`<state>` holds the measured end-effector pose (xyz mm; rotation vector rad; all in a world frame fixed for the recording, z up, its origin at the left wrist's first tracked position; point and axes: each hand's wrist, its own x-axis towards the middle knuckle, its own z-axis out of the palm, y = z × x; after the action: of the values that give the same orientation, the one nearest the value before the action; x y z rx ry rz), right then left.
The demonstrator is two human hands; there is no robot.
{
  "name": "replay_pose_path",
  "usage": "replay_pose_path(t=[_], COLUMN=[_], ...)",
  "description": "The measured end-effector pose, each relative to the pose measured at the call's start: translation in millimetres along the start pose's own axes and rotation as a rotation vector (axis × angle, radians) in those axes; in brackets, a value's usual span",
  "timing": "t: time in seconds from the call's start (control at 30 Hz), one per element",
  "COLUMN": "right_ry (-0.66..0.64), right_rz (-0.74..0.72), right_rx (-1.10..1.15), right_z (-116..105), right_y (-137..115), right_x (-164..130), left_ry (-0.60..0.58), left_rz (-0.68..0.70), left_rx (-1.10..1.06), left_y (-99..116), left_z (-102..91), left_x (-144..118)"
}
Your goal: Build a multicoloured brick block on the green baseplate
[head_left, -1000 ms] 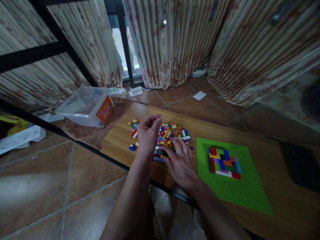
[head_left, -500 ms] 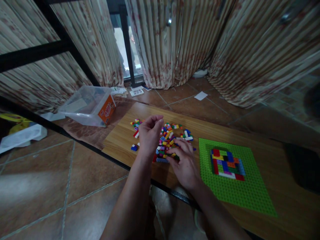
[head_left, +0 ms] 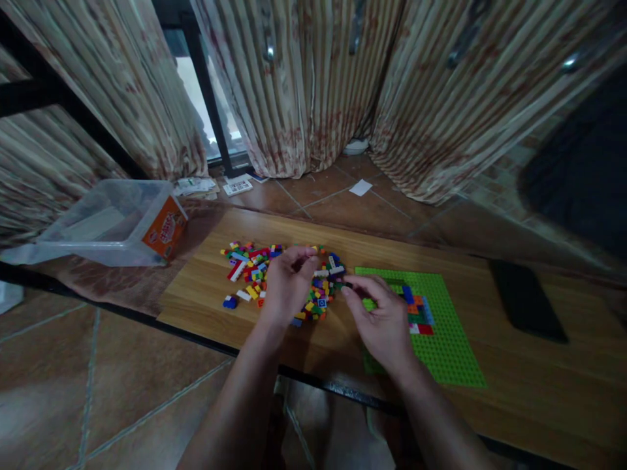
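Multicoloured bricks [head_left: 255,260] below left hand [head_left: 289,282], beside right hand [head_left: 385,320]

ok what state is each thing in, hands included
loose bricks: scattered
left hand: fingers curled above the bricks, any grip unclear
right hand: pinching, seemingly on a small dark brick
green baseplate: lying flat
brick build: on the baseplate, partly hidden by the right hand
plastic bin: upright, open
curtains: mostly drawn, with a gap
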<state>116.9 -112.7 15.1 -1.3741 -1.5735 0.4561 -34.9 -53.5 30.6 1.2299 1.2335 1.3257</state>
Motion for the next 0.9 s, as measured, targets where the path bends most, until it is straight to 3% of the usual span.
replay_pose_path(t=[0.2,0.33,0.53,0.9], right_ry=[0.123,0.063,0.009,-0.061], right_rz=[0.182,0.130,0.052,0.131], right_rx=[-0.175,-0.339,-0.421,-0.390], right_z=[-47,-68,-74,-77], right_y=[28,44,59,56], right_x=[-6,-12,-14,-9], left_ry=[-0.435,-0.621,-0.732,-0.808], left_rz=[0.034,-0.010,-0.003,0.006], left_rx=[0.243,0.293,0.375,0.383], left_y=[-9,-11,-12,-19], left_z=[43.0,60.5,67.5,76.0], left_x=[-34,-48,-50,-49])
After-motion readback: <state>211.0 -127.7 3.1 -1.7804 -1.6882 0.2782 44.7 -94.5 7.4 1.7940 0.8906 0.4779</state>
